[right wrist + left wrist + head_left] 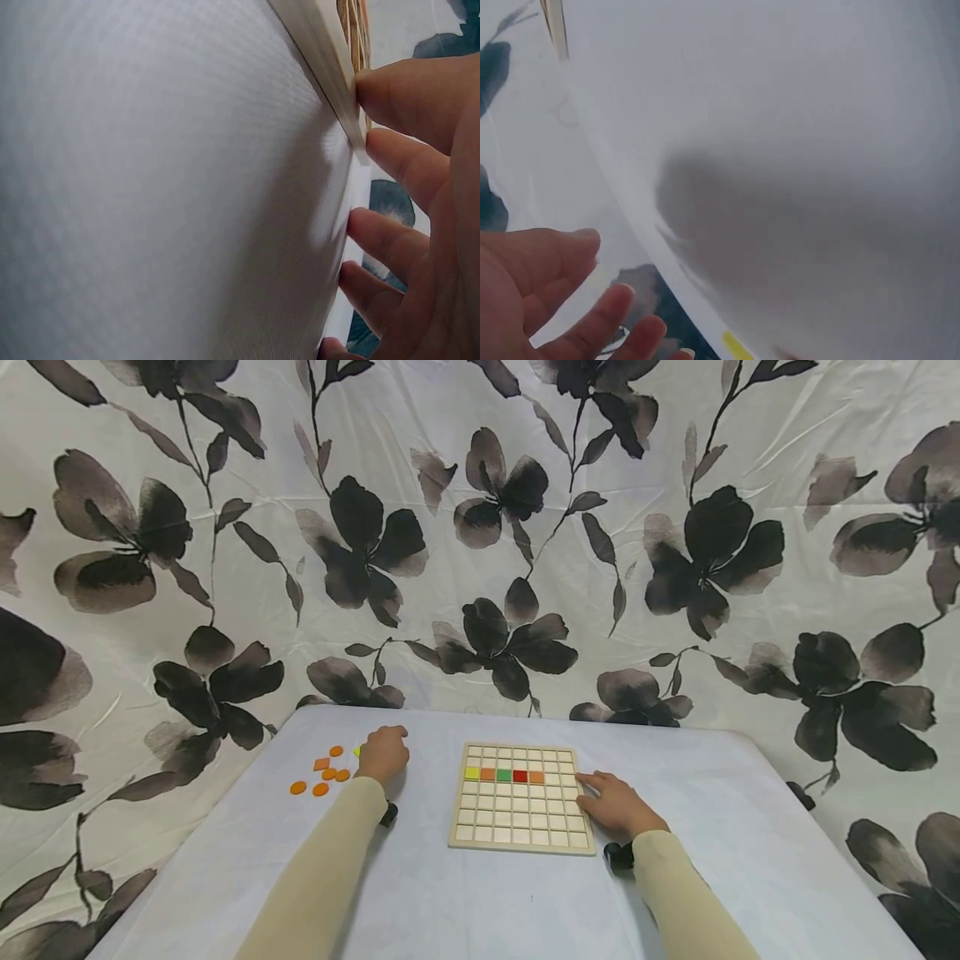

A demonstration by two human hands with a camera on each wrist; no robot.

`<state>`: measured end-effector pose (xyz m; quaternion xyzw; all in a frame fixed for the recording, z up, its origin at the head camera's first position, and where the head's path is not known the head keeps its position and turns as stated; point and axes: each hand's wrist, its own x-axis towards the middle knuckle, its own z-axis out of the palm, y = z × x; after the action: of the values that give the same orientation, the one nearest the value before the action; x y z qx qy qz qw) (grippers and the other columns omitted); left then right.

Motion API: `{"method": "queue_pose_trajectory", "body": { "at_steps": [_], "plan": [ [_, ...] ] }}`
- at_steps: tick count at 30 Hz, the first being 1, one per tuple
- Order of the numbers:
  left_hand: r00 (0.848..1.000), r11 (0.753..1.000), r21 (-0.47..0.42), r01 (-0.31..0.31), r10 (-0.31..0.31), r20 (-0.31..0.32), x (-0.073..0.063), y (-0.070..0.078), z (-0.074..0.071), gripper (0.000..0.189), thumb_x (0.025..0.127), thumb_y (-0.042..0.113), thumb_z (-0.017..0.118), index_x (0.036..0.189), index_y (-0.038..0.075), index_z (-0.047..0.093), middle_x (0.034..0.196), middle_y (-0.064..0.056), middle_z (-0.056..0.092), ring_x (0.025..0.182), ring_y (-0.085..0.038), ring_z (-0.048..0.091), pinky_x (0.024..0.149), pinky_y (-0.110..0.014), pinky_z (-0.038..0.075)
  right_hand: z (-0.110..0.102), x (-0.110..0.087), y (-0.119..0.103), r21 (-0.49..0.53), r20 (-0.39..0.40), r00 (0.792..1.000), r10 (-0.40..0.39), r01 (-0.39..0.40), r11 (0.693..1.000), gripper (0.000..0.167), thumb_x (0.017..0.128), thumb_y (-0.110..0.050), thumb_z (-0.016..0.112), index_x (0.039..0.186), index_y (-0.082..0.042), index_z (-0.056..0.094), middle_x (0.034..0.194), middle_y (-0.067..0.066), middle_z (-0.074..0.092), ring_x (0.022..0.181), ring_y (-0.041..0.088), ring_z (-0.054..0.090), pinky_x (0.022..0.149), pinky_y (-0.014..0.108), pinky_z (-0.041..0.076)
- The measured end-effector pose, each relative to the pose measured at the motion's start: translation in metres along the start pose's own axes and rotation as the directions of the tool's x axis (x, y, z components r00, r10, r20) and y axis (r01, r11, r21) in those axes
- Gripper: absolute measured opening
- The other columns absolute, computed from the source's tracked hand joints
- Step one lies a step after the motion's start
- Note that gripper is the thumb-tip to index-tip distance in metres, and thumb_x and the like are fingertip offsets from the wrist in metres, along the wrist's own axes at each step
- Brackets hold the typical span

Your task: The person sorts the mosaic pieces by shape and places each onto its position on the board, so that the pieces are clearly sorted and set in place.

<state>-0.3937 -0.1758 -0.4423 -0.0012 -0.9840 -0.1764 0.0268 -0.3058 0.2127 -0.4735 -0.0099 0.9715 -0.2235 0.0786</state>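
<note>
We see a pale wooden square board (pixel 521 837), divided by a raised grid into small compartments, lying flat on the white worktop (pixel 480 902). One row in its far half carries five flat square tiles side by side, one to each compartment. From the leftmost column we read a yellow square tile (pixel 472 773), an orange square tile (pixel 487 774), a green square tile (pixel 504 775), a red square tile (pixel 521 776) and a second orange square tile (pixel 536 777). The compartments around this row show their bare floors.

To the left of the board, well apart from it, we find loose pieces on the worktop: five flat orange discs (pixel 321 789) scattered round a flat orange diamond-shaped piece (pixel 322 764). Beside them, a bright yellow piece (pixel 357 751) is partly hidden, so we cannot tell its outline.

The left hand (pixel 384 753) is next to that yellow piece. In the left wrist view its thumb and nearest finger lie close together, the other fingers spaced apart; we cannot tell whether anything sits between them. The right hand (pixel 615 802) has its fingers extended and spread, thumb and forefinger touching the board's right edge.
</note>
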Motion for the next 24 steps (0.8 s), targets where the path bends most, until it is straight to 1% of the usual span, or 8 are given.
{"method": "queue_pose_trajectory", "body": {
  "at_steps": [6, 12, 17, 24],
  "plan": [
    [0.999, 0.999, 0.009, 0.038, -0.038, -0.007, 0.004, -0.012, -0.003, 0.039, 0.092, 0.009, 0.054, 0.13, 0.002, 0.057, 0.126, -0.023, 0.059, 0.113, -0.043, 0.055, 0.094, -0.059, 0.045, -0.001, -0.001, -0.001, -0.001, -0.006, 1.0, 0.001, -0.001, 1.0, 0.051, 0.097, -0.035, 0.05, 0.146, -0.019, 0.045, 0.153, 0.021, 0.034, 0.14, 0.048, 0.029, 0.109, 0.065, 0.027],
    [0.998, 0.998, 0.035, 0.052, -0.051, -0.022, 0.005, -0.02, -0.007, 0.038, 0.092, 0.011, 0.054, 0.129, 0.0, 0.057, 0.123, -0.024, 0.06, 0.11, -0.044, 0.055, 0.093, -0.06, 0.045, 0.0, -0.001, 0.0, -0.006, -0.012, 1.0, 0.001, -0.002, 1.0, 0.052, 0.097, -0.035, 0.05, 0.146, -0.019, 0.045, 0.153, 0.02, 0.034, 0.14, 0.048, 0.03, 0.108, 0.066, 0.028],
    [0.998, 0.998, 0.023, 0.052, -0.052, -0.02, 0.005, -0.026, -0.01, 0.039, 0.092, 0.01, 0.053, 0.129, -0.002, 0.056, 0.123, -0.026, 0.06, 0.11, -0.046, 0.054, 0.093, -0.059, 0.046, 0.0, -0.001, 0.0, -0.009, -0.011, 1.0, 0.004, -0.004, 1.0, 0.052, 0.098, -0.035, 0.05, 0.146, -0.019, 0.044, 0.153, 0.02, 0.034, 0.14, 0.048, 0.03, 0.108, 0.066, 0.027],
    [0.998, 0.998, -0.008, 0.063, -0.063, 0.006, 0.005, -0.033, -0.014, 0.04, 0.092, 0.009, 0.05, 0.13, -0.003, 0.055, 0.125, -0.028, 0.057, 0.112, -0.047, 0.052, 0.09, -0.06, 0.047, 0.0, 0.001, 0.001, 0.0, -0.011, 1.0, 0.015, -0.015, 1.0, 0.052, 0.097, -0.036, 0.051, 0.146, -0.02, 0.044, 0.154, 0.018, 0.034, 0.141, 0.047, 0.029, 0.109, 0.065, 0.027]
  ]
}}
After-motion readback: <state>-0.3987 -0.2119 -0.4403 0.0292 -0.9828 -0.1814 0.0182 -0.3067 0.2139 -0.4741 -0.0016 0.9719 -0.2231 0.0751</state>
